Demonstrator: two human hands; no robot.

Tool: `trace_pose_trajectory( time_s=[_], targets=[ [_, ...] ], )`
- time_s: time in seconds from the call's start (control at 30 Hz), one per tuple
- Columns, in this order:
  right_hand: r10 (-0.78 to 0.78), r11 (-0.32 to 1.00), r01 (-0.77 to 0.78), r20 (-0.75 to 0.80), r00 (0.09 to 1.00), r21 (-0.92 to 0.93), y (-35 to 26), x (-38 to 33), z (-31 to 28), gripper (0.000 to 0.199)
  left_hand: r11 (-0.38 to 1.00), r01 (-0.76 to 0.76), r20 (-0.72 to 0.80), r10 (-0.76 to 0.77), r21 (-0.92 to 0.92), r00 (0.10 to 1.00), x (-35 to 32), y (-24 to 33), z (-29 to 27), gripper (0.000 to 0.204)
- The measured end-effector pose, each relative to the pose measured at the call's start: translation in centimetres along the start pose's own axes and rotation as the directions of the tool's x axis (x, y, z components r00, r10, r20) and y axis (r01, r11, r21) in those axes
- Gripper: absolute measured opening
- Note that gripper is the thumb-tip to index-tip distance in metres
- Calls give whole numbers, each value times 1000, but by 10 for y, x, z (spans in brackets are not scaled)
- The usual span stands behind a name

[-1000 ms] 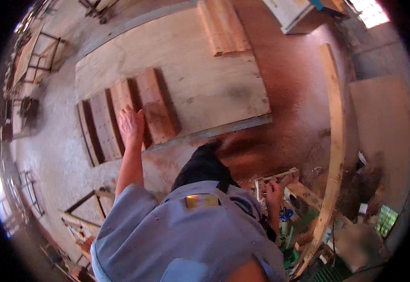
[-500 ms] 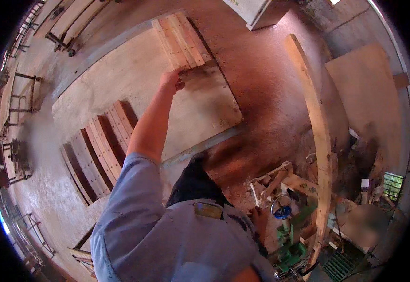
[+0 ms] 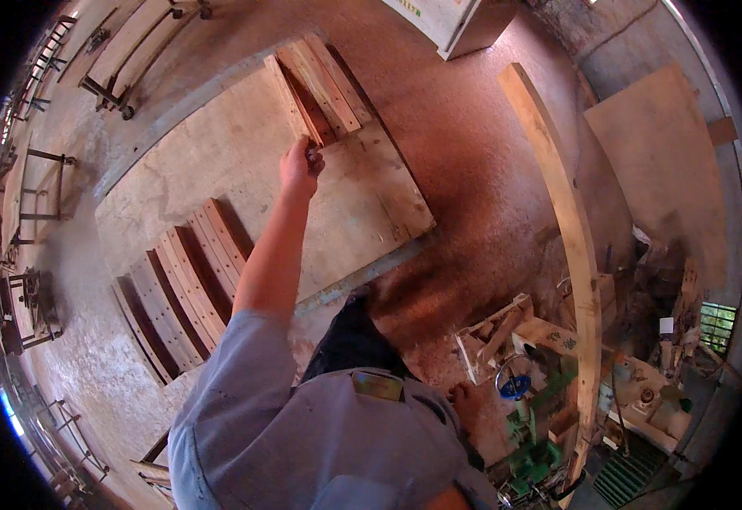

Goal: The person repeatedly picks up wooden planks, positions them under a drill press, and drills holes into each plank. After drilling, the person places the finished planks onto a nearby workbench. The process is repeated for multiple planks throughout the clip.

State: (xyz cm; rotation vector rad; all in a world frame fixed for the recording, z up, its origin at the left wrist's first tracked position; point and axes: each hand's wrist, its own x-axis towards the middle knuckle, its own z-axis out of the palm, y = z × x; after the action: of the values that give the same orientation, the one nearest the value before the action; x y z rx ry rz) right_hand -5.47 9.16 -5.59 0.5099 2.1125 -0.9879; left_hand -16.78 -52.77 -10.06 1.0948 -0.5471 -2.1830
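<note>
My left hand (image 3: 301,166) is stretched far out over the big plywood board (image 3: 243,178) that lies on the floor, and it rests at the near end of the stack of planks (image 3: 320,85) on the far corner of that board. The fingers are curled down on the end of one plank, but I cannot tell for sure if they really close around it or only press on it, because the hand is small and seen from behind. These planks lie side by side, flat, and their far ends reach the far edge of the board. A second row of planks (image 3: 179,289) lies at the left edge of the same board, well apart from my left hand and near my left elbow. My right hand (image 3: 466,399) is low at my side, just beside a small wooden frame (image 3: 497,333) and near a green machine (image 3: 534,442) with a blue wheel (image 3: 514,384); it looks loosely open and I see nothing in it. A long curved beam (image 3: 568,221) stands on the right, above the red dusty floor (image 3: 473,187).
</note>
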Motion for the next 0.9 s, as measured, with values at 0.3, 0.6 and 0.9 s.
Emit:
trace_pose_trajectory(
  time_s=[0.3,0.6,0.9],
  targets=[
    [-643,739,659,144,752,-141,-168,4,44,40,970,110,435,-197,216,879,-165,-52,-33,24],
    [-743,638,755,137,655,-152,-228,-47,49,40,537,-318,623,-641,781,449,-330,-130,-32,33],
    [-768,623,780,148,623,-54,-13,-112,-89,50,840,173,646,-512,514,567,-372,-138,16,37]
  ],
)
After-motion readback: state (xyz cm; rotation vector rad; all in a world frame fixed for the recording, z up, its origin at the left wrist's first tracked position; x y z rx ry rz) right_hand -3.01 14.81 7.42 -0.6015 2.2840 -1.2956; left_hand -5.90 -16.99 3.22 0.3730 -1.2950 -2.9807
